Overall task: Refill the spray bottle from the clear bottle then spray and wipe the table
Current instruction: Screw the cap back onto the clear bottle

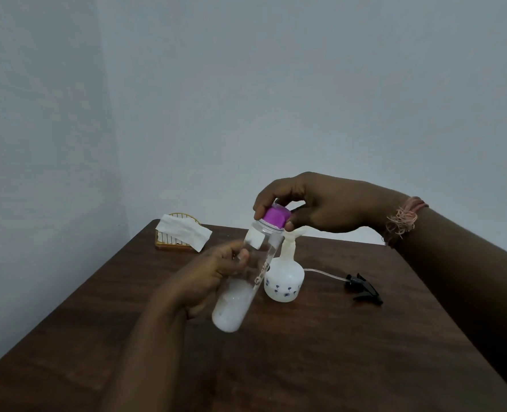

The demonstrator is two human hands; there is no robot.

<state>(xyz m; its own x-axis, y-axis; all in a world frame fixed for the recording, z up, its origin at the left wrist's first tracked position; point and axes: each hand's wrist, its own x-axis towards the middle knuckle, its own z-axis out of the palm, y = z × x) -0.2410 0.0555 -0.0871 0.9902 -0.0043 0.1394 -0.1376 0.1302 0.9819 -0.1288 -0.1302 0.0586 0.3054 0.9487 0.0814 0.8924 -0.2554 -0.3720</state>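
**A:** What does the left hand [213, 278] have hold of?

**B:** The clear bottle [240, 281], held tilted above the tabletop [320, 352], neck leaning up and to the right. The fingers wrap round its middle from behind, and one fingertip shows pressed on the near side. White liquid sits in the lower end.

**A:** And the right hand [308, 203]?

**B:** It comes in from the right, curled over the top of that bottle. Thumb and fingertips pinch the purple cap [276, 217], which sits on the neck. A band of frayed threads [404, 218] circles the wrist.

**A:** Where is the spray bottle?

**B:** The white spray bottle [285, 282] stands upright on the tabletop, just behind and to the right of the clear one, its flared neck partly hidden by the right hand. Small blue flowers mark its body. Neither hand touches it.

**A:** Its spray head?

**B:** The black trigger head [365, 288] lies on the wood to the right of the spray bottle, with a thin clear tube [323, 272] running between them.

**A:** Anything to wipe with?

**B:** A white tissue [184, 230] drapes over a small gold wire holder [172, 242] at the far left corner.
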